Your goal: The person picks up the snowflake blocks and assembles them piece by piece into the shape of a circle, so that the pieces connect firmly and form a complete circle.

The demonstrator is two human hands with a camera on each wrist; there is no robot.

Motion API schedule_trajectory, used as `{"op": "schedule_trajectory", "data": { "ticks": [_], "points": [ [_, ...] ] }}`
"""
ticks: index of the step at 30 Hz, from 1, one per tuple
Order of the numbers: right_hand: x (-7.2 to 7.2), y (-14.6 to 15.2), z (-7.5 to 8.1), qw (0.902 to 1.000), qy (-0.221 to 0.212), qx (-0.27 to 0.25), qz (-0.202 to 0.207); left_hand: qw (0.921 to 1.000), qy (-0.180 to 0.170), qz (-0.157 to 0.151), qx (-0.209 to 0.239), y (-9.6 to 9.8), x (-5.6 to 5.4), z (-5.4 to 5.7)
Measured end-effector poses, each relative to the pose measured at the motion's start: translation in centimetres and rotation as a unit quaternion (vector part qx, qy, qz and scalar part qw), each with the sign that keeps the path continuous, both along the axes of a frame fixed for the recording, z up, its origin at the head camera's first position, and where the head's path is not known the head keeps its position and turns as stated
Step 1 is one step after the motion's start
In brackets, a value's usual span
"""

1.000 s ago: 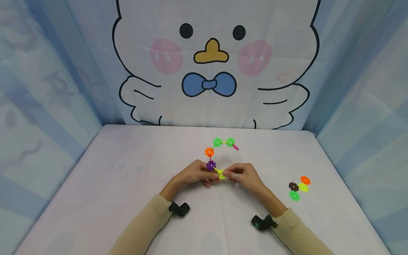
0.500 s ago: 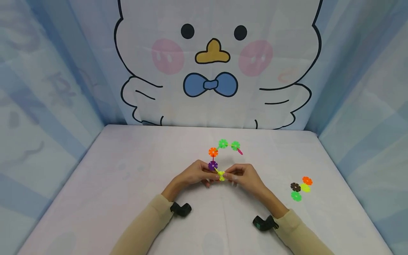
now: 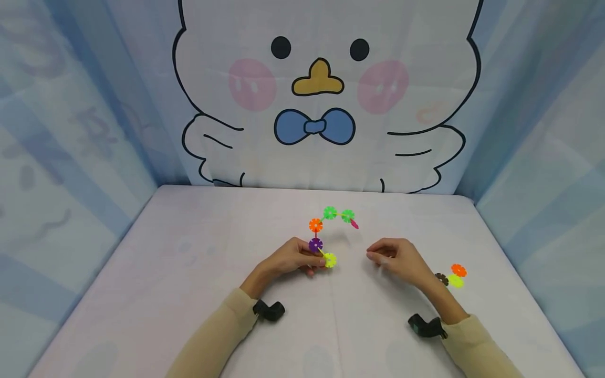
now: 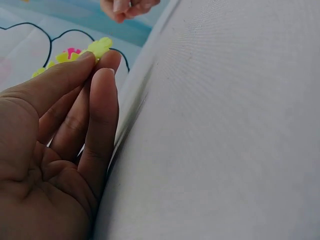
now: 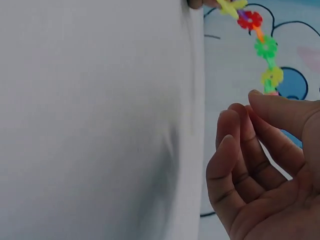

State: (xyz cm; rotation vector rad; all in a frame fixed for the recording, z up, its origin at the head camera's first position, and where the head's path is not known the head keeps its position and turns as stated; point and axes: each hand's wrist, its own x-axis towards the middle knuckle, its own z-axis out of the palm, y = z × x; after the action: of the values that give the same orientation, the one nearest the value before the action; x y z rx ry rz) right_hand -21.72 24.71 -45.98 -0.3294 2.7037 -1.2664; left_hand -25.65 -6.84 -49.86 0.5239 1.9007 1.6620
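A curved chain of interlocking notched plastic discs rises from my left hand, which pinches its near end between thumb and fingers by the yellow disc. Up from there run a purple disc, an orange disc, two green discs and a pink disc at the far end, joined by discs seen edge-on. Apart from the chain, to its right, my right hand hovers over the table, fingers loosely bent. Nothing shows between its thumb and fingertips in the right wrist view.
Loose discs lie on the table at right: an orange disc, a yellow disc and a brown disc partly covered by the right wrist. The white table ends at a cartoon-printed cloth; cloth also hangs at both sides.
My right hand has let go of the yellow disc and moved right, toward the loose discs, covering the loose green one. The yellow disc has turned flat-on. My left hand keeps its hold.
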Motion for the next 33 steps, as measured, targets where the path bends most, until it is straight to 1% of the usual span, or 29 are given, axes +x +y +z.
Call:
{"op": "schedule_trajectory", "data": {
  "ticks": [2, 5, 8, 12, 16, 20, 25, 33],
  "points": [
    [0.3, 1.9, 0.5, 0.9997, 0.006, 0.018, -0.014, 1.0, -0.003, -0.001, 0.001, 0.0, 0.0, 0.0],
    [0.9, 4.7, 1.0, 0.9979, 0.029, 0.045, -0.036, 1.0, -0.006, -0.004, 0.002, 0.0, 0.0, 0.0],
    [1.6, 7.1, 1.1, 0.9943, 0.059, 0.073, -0.05, 0.9999, -0.005, -0.009, 0.003, -0.1, -0.1, 0.0],
    [2.5, 10.0, 1.0, 0.9872, 0.08, 0.117, -0.073, 0.9999, 0.0, -0.013, 0.001, -0.1, -0.2, -0.1],
    [3.0, 12.8, 0.6, 0.9772, 0.08, 0.165, -0.106, 0.9999, 0.003, -0.013, -0.001, -0.1, -0.1, -0.1],
    [3.3, 15.2, 0.2, 0.9684, 0.056, 0.207, -0.128, 0.9999, 0.004, -0.013, 0.002, -0.1, -0.2, 0.0],
    [3.4, 16.3, 0.1, 0.9636, 0.015, 0.229, -0.136, 0.9999, 0.004, -0.014, 0.002, -0.1, -0.3, -0.1],
    [3.3, 16.0, 0.0, 0.9598, 0.005, 0.235, -0.153, 0.9999, 0.005, -0.014, 0.004, -0.1, -0.2, 0.0]
  ]
}}
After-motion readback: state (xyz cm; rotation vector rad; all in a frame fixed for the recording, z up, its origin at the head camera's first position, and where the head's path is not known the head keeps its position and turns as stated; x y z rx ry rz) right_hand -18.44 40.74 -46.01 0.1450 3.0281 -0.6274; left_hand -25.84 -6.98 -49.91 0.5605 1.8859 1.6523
